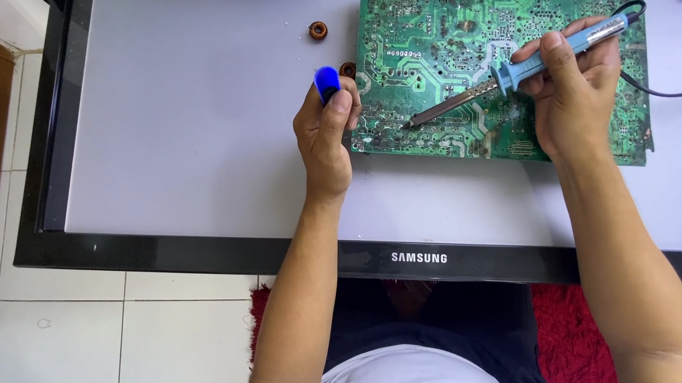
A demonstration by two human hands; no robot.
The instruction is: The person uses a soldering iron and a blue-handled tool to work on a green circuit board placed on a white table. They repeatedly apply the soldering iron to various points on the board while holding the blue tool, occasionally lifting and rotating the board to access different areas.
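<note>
While right hand grips the blue soldering iron, fingers wrapped tight, tip on the green circuit board, left hand pinches a blue desoldering pump at the board's left edge; board lies flat on a grey panel.

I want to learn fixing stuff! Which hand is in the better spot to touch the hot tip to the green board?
Probably the right hand. It grips the blue soldering iron, whose tip already sits over the green circuit board. The left hand holds a small blue tool at the board's left edge.
</note>
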